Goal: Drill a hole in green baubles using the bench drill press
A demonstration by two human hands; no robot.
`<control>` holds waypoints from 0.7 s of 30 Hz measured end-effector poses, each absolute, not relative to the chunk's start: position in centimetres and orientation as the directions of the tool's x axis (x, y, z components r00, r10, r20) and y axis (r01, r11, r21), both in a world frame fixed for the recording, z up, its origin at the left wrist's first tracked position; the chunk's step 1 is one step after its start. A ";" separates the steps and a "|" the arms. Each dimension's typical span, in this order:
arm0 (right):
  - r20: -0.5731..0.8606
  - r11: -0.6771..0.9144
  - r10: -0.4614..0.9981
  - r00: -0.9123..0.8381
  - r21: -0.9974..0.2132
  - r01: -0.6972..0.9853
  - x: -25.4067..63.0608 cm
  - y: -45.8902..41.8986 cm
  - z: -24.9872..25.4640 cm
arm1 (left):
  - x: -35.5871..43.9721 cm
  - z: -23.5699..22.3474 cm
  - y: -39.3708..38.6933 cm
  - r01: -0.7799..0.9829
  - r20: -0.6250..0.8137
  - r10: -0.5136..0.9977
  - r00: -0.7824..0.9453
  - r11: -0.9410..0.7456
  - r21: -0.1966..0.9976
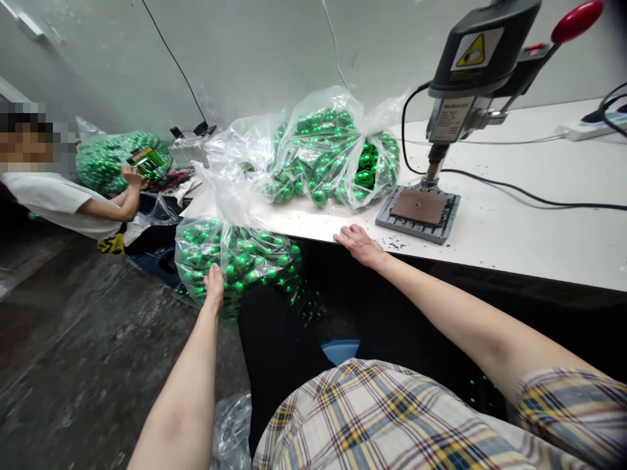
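My left hand point(214, 285) is closed at the near side of a clear plastic bag point(238, 258) full of shiny green balls. It seems to pinch the film, though the fingertips are partly hidden. This bag sits beside my knee, below the front edge of the white table point(304, 222). My right hand point(360, 245) rests on that edge with its fingers stretched out and nothing in them. Just right of it stands a bench press point(443, 124) with a red-knobbed lever, a grey base point(441, 228) and a brown plate point(418, 205) on the base.
Another clear bag of green balls point(333, 156) lies on the table by the wall. Black cables and a power strip point(595, 127) are at the right. To the left, a person in a white shirt point(59, 202) works near a further bag of green balls point(105, 156).
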State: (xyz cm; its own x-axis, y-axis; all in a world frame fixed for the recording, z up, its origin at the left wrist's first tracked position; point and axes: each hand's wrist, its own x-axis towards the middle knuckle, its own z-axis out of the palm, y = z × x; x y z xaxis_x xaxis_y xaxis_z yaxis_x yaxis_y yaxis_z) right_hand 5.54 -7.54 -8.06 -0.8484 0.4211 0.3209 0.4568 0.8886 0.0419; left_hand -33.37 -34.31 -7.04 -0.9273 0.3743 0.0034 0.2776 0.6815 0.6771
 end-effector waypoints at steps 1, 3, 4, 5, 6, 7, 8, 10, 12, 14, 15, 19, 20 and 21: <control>0.316 0.887 0.425 -0.848 0.043 0.460 5.6 -7.5 -8.0 | -33.5 -7.1 -34.2 0.277 -0.001 0.374 -0.927 0.688 0.670; 0.306 0.884 0.432 -0.848 0.043 0.466 5.6 -7.6 -7.9 | -33.6 -7.2 -33.9 0.272 -0.010 0.369 -0.930 0.703 0.657; 0.301 0.883 0.435 -0.849 0.041 0.467 5.6 -7.6 -7.8 | -33.7 -7.2 -33.8 0.268 -0.014 0.363 -0.931 0.712 0.650; 0.296 0.883 0.437 -0.849 0.039 0.468 5.5 -7.7 -7.7 | -33.8 -7.2 -33.6 0.263 -0.019 0.358 -0.934 0.720 0.642; 0.291 0.883 0.438 -0.851 0.038 0.467 5.5 -7.7 -7.5 | -33.8 -7.1 -33.5 0.258 -0.023 0.351 -0.936 0.729 0.634; 0.287 0.884 0.438 -0.852 0.036 0.467 5.5 -7.8 -7.4 | -33.8 -7.1 -33.4 0.252 -0.028 0.344 -0.939 0.738 0.626; 0.284 0.884 0.439 -0.852 0.034 0.467 5.5 -7.8 -7.3 | -33.8 -7.0 -33.2 0.246 -0.032 0.337 -0.941 0.747 0.617; 0.281 0.883 0.442 -0.852 0.030 0.468 5.4 -8.0 -7.0 | -33.7 -6.7 -33.0 0.237 -0.037 0.324 -0.945 0.762 0.602; 0.284 0.884 0.442 -0.851 0.024 0.467 5.4 -8.1 -6.8 | -33.4 -6.2 -32.9 0.230 -0.036 0.309 -0.950 0.774 0.590; 0.291 0.888 0.434 -0.852 0.019 0.459 5.3 -8.1 -6.6 | -32.9 -5.7 -32.8 0.220 -0.031 0.291 -0.956 0.784 0.580; 0.297 0.891 0.428 -0.853 0.016 0.453 5.2 -8.2 -6.6 | -32.7 -5.5 -32.7 0.213 -0.029 0.280 -0.960 0.789 0.576; 0.329 0.902 0.408 -0.852 0.002 0.432 4.9 -8.2 -6.7 | -32.2 -4.9 -32.4 0.184 -0.019 0.237 -0.971 0.800 0.571; 0.337 0.903 0.404 -0.850 -0.002 0.429 4.9 -8.2 -6.8 | -32.2 -4.8 -32.3 0.180 -0.014 0.230 -0.973 0.799 0.574; 0.345 0.904 0.402 -0.848 -0.006 0.427 4.8 -8.2 -6.8 | -32.2 -4.7 -32.2 0.177 -0.006 0.221 -0.975 0.797 0.578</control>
State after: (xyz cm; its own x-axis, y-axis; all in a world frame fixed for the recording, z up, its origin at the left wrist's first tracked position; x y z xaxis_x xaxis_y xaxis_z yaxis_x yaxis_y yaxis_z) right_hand 4.80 -8.24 -6.83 -0.8481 0.4022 0.3449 0.4265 0.9045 -0.0059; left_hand -32.16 -32.23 -4.68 -0.9752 0.2215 -0.0063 0.1772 0.7967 0.5778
